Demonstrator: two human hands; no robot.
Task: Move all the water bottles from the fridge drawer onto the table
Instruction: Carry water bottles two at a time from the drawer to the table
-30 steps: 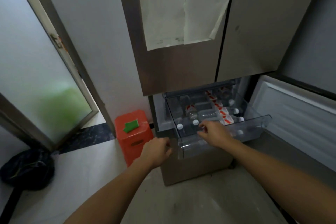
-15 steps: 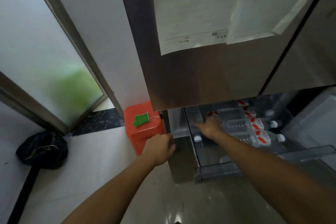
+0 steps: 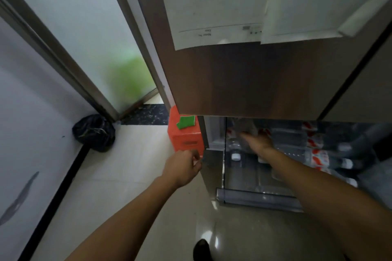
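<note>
Early stage, by my reading: several bottles (image 3: 318, 154) lie on their sides in the pulled-out drawer (image 3: 254, 196), with no table in view. Right hand (image 3: 257, 144) reaches in over one of them, but blur hides whether it grips. Left hand (image 3: 182, 166) hangs loosely curled, empty, beside the fridge (image 3: 244, 80) corner.

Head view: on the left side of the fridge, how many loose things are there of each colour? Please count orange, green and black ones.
Orange: 1, the orange box beside the fridge
Green: 1, the green piece lying on top of that box
Black: 1, the black bag in the corner
Total: 3
</note>
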